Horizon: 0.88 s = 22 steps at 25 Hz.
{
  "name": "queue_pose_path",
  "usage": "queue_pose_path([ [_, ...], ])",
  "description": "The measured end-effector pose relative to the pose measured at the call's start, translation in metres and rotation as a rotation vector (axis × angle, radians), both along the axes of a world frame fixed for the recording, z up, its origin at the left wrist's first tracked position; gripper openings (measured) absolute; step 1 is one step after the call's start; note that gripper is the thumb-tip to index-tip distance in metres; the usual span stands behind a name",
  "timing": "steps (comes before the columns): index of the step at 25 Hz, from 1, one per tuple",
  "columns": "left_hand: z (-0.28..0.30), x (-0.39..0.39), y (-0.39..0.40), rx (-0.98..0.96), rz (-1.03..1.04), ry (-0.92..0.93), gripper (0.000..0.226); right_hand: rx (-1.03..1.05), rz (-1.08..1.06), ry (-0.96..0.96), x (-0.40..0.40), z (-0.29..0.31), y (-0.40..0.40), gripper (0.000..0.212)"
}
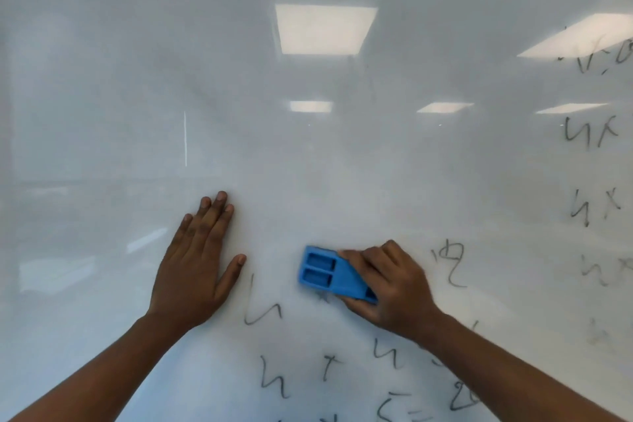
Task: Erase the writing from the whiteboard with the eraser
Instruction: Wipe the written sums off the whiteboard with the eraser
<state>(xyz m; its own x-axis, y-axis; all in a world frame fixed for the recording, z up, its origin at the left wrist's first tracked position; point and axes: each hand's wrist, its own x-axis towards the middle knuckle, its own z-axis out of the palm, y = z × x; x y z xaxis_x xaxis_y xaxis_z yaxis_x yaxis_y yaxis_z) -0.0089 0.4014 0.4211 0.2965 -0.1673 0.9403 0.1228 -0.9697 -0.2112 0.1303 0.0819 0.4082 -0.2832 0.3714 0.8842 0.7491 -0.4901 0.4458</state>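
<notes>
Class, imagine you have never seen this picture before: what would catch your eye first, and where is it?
The bright blue eraser stands out first, low and right of centre, gripped by the right hand against the whiteboard. To its left, the left hand lies flat and open on the board. Dark handwriting remains along the bottom and down the right edge, while the upper left is blank.

Left hand (197, 264) flat on whiteboard (308, 147), left of eraser (329, 274) gripped by right hand (390, 288). Writing (270, 377) below and right, partly blurred.
</notes>
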Motion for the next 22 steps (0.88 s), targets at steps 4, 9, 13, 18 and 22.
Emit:
queue_pose_path([
  [4, -0.015, -0.008, 0.013, -0.012, -0.013, 0.042, 0.075, 0.451, -0.09, 0.184, 0.005, 0.071, 0.001, 0.059],
  [9, -0.025, -0.005, 0.012, -0.039, -0.012, 0.037, 0.075, 0.166, -0.008, 0.126, -0.031, 0.02, 0.071, 0.059],
  [13, -0.049, -0.021, 0.026, -0.062, 0.015, 0.052, 0.072, -0.27, -0.013, -0.076, -0.03, -0.044, 0.043, 0.05],
  [18, -0.052, -0.023, 0.039, -0.104, 0.035, 0.001, 0.074, 0.275, -0.063, 0.108, -0.031, 0.032, 0.08, 0.057],
  [22, -0.058, -0.02, 0.039, -0.097, 0.031, -0.035, 0.073, 0.155, 0.017, 0.136, -0.056, -0.042, 0.135, 0.057],
])
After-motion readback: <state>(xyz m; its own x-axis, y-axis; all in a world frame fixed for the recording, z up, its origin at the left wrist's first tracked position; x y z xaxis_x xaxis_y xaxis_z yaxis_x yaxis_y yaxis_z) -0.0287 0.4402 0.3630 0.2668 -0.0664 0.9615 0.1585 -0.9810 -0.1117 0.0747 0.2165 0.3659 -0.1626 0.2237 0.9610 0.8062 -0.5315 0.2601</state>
